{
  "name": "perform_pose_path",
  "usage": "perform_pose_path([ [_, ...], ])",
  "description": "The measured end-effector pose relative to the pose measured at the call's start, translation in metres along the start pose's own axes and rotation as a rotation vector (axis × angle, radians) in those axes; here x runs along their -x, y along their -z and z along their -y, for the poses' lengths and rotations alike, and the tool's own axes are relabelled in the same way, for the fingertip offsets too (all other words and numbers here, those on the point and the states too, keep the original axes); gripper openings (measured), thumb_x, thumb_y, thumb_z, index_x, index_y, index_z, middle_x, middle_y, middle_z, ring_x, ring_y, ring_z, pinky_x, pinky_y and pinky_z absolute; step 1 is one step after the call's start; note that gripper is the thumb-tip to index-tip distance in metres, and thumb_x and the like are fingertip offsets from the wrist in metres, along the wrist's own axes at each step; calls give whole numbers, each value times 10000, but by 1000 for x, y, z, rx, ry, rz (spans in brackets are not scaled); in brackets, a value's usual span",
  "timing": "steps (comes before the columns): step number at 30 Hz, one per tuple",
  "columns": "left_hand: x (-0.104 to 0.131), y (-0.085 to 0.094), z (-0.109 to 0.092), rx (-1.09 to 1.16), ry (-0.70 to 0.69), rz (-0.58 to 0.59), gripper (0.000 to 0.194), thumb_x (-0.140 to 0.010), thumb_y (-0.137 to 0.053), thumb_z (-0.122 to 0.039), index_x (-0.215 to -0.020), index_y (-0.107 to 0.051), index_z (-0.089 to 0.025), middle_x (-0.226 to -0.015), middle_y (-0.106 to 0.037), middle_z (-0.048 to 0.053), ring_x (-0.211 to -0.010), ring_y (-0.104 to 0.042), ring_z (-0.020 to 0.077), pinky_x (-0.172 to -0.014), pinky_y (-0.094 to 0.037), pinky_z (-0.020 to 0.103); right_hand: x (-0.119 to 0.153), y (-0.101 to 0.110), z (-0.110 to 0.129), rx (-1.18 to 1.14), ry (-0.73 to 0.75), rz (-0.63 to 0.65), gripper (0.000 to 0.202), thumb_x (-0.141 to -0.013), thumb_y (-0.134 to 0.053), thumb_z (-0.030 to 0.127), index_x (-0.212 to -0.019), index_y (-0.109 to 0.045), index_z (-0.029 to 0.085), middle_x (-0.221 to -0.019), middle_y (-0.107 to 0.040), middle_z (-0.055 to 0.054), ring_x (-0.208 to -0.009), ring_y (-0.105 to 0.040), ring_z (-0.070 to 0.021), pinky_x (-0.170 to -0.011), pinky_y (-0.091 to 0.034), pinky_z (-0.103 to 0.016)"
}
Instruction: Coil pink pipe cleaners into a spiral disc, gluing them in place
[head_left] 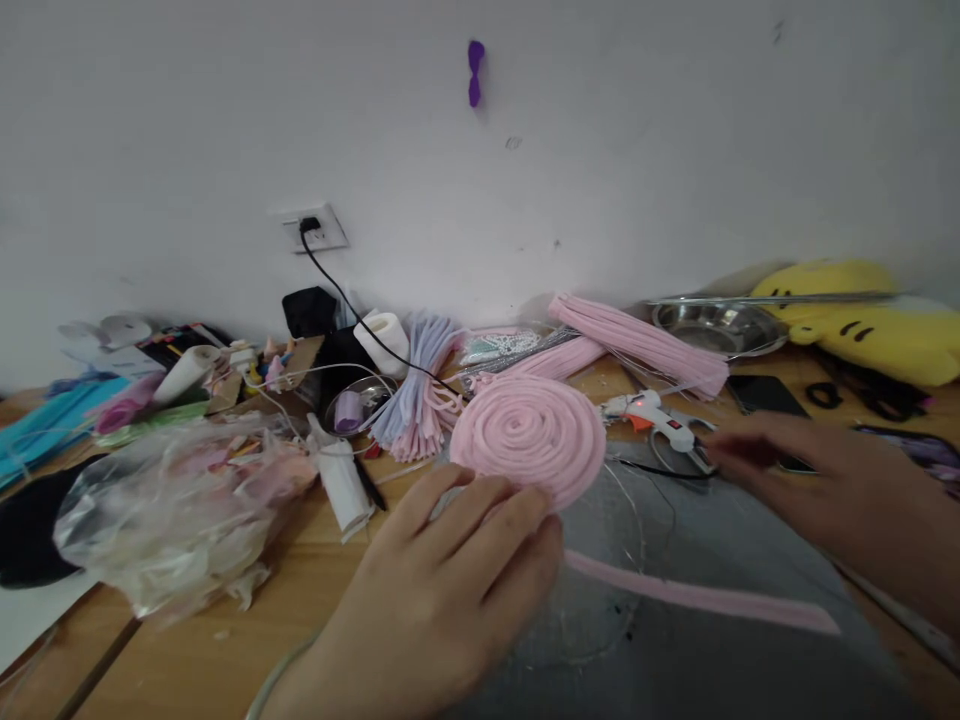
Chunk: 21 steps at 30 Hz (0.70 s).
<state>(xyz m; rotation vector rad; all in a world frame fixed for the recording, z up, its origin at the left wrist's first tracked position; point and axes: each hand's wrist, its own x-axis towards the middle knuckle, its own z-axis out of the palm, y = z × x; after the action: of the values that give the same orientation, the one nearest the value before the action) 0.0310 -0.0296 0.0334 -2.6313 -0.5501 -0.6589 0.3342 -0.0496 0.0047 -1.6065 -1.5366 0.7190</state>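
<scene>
My left hand [450, 580] holds a pink coiled spiral disc [527, 435] by its lower edge, fingers over its front. From the disc's underside a pink strip [705, 597] runs to the right above a grey mat [675, 660]. My right hand [832, 480] is beside the handle end of a white and orange glue gun [664, 420]; its fingertips are blurred, and whether they touch the gun cannot be made out. The gun's nozzle points left, towards the disc.
Bundles of pink stems [645, 345] and blue-pink stems [420, 390] lie behind the disc. A plastic bag [187, 510] covers the left. A metal bowl [720, 325], yellow plush [862, 320] and dark phone [765, 395] are at right. A black cord reaches the wall socket [322, 228].
</scene>
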Motion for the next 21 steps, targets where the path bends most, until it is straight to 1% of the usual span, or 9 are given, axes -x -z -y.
perform_pose_path([
  [2, 0, 1, 2, -11, -14, 6, 384, -1008, -300, -133, -1009, -679, -198, -1042, -707, -1, -971, -569, 175, -955, -333, 355, -17, 4, -22, 425, -111, -115, 212, -779, -656, 430, -702, -644, 232, -694, -646, -111, -604, -530, -226, -571, -340, -344],
  [3, 0, 1, 2, -18, -17, 15, 389, -1008, -298, -135, -1016, -681, -201, -1044, -706, 0, -977, -566, 180, -957, -331, 358, -25, 3, -33, 540, -155, -63, 262, -810, -604, 458, -707, -635, 219, -683, -641, -116, -602, -539, -230, -581, -341, -349],
  [4, 1, 1, 3, -22, -18, 26, 389, -1007, -301, -137, -1013, -684, -204, -1048, -704, 1, -987, -564, 184, -958, -331, 362, -33, 1, -43, 590, -191, 29, 279, -829, -570, 455, -707, -630, 211, -688, -643, -113, -615, -556, -233, -589, -346, -346],
  [5, 1, 1, 3, -25, -18, 41, 387, -1007, -304, -141, -1009, -686, -207, -1056, -700, 4, -1006, -561, 191, -959, -331, 368, -41, -2, -51, 599, -213, 60, 289, -830, -557, 441, -684, -621, 200, -669, -639, -109, -611, -562, -234, -591, -350, -343],
  [9, 2, 3, 3, 7, -8, 103, 385, -1016, -301, -173, -1029, -683, -221, -1119, -676, 10, -1095, -540, 209, -986, -322, 388, -68, -23, -79, 525, -207, 141, 311, -837, -544, 444, -679, -633, 190, -711, -658, -73, -699, -598, -223, -627, -383, -312],
  [11, 3, 3, 3, 37, 8, 99, 375, -1019, -303, -180, -1048, -675, -217, -1126, -668, 7, -1096, -535, 204, -995, -321, 381, -77, -32, -90, 487, -227, 146, 289, -822, -576, 443, -695, -642, 192, -646, -629, -39, -657, -585, -203, -601, -376, -299],
  [14, 2, 3, 6, 65, 4, 59, 361, -1013, -317, -159, -1022, -676, -188, -1076, -674, 17, -1055, -542, 203, -976, -330, 366, -85, -39, -100, 389, -298, 142, 268, -846, -588, 432, -753, -635, 185, -597, -578, 21, -546, -521, -128, -554, -389, -270],
  [18, 1, 1, 12, 69, -16, 28, 333, -997, -351, -132, -929, -674, -170, -1017, -687, 31, -1007, -560, 220, -938, -344, 373, -81, -35, -97, 116, -400, 81, 323, -842, -590, 432, -659, -560, 169, -502, -505, 53, -406, -412, -75, -417, -341, -223],
  [21, 0, 0, 14, 59, -8, 29, 300, -987, -375, -117, -906, -658, -174, -1002, -687, 33, -991, -569, 216, -934, -358, 374, -74, -24, -80, -210, -357, -45, 323, -759, -578, 433, -558, -507, 191, -455, -493, 16, -366, -396, -91, -354, -294, -237],
])
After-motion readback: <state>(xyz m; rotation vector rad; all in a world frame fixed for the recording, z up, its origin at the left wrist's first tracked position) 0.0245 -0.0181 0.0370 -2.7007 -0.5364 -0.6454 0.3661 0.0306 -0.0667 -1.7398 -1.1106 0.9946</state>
